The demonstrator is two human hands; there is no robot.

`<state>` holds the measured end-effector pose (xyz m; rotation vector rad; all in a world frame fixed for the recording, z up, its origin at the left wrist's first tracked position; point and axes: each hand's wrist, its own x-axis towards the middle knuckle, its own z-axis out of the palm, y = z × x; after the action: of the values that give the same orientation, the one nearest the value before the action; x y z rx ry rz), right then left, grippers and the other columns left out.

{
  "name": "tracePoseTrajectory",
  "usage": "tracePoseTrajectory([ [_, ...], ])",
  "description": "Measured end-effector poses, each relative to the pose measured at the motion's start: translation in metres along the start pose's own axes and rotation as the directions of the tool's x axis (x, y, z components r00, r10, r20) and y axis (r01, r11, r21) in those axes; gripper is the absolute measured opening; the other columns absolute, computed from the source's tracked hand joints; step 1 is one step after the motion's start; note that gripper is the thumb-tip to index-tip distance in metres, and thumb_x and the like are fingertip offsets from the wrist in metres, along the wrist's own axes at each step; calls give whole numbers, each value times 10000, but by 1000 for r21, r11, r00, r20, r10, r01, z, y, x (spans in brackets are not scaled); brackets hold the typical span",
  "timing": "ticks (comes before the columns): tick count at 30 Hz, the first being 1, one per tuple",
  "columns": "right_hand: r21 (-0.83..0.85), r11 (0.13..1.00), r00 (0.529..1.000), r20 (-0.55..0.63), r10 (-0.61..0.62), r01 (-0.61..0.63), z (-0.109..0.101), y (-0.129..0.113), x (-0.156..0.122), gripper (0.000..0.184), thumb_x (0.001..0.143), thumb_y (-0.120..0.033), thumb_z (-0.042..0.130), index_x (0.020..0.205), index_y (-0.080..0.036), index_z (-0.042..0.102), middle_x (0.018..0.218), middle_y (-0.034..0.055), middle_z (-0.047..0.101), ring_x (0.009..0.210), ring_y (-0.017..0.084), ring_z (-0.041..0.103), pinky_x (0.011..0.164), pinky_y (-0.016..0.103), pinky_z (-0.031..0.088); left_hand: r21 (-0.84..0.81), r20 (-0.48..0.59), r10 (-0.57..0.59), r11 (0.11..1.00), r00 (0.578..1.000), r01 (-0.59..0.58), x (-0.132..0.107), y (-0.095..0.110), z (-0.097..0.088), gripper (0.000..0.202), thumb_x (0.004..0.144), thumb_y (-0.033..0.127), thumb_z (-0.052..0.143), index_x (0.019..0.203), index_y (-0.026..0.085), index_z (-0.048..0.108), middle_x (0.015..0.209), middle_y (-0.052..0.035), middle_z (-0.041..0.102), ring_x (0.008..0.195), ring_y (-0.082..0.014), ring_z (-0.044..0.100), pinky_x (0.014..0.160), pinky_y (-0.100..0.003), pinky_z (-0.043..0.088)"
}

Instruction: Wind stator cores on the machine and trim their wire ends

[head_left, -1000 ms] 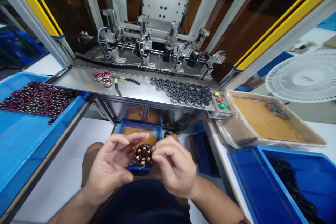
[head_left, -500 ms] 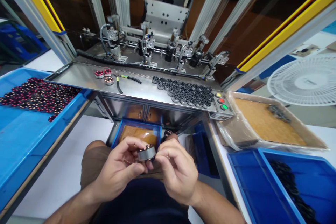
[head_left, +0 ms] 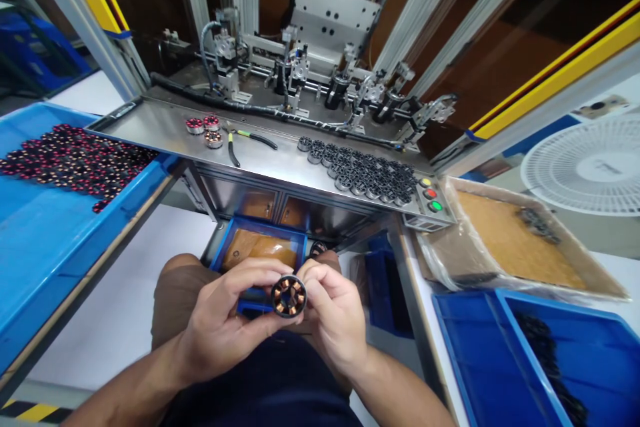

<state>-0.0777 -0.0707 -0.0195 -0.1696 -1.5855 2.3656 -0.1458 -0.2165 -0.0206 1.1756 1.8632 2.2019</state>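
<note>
Head cam: L hand [head_left: 220, 320] curled on stator [head_left: 293, 310] above lap [head_left: 173, 297], thumb & fingers gripping rim; R hand [head_left: 337, 310], fingers bent at stator's right side, can't tell if gripping. Blue tray [head_left: 302, 250] below, just past hands. L bin [head_left: 50, 233] & R bin [head_left: 480, 340] flank, edges limiting side room; carton [head_left: 500, 233] beyond R bin. Farther: steel shelf [head_left: 287, 160] w/ pliers [head_left: 260, 139] btwn 3 more stators [head_left: 195, 125] & black rings [head_left: 367, 170]. Machine [head_left: 330, 20] behind; fan [head_left: 595, 167] far R.

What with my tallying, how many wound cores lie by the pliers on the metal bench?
3, left of the pliers: one red core, a second red core right of it, and a copper core in front. None seems hidden.
</note>
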Motion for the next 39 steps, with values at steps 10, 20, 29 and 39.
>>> tracePoseTrajectory([
  [10,-68,997,1000,-19,-20,19,2,-1,0,295,886,-337,642,666,-169,543,647,-22,518,529,83,506,481,202,449,20,40,20,1000,999,-21,-3,-1,-6,645,650,-59,758,1201,255,643,1138,-102,725,1029,-263,688,869,-378,588],
  [20,-440,781,895,169,-414,444,-3,-24,6,143,890,-131,578,758,-168,620,683,26,605,644,137,594,590,270,518,-353,90,-215,906,973,233,-7,9,-4,548,684,-9,780,1117,280,610,1131,-45,702,1129,-237,655,964,-365,552],
  [29,-524,222,547,622,-560,823,-17,-43,11,167,861,-110,592,1017,-164,616,772,67,685,741,185,691,644,307,624,-516,667,-500,226,553,826,12,3,1,477,883,576,542,989,124,652,751,-102,723,600,-164,708,506,-197,537],
  [39,-551,265,597,603,-529,792,-29,-47,16,482,815,-276,693,1259,-184,528,1029,137,685,965,268,680,820,467,607,-568,384,-610,435,693,698,6,5,-6,448,731,207,814,1145,221,640,913,-44,761,763,-172,746,686,-225,594],
])
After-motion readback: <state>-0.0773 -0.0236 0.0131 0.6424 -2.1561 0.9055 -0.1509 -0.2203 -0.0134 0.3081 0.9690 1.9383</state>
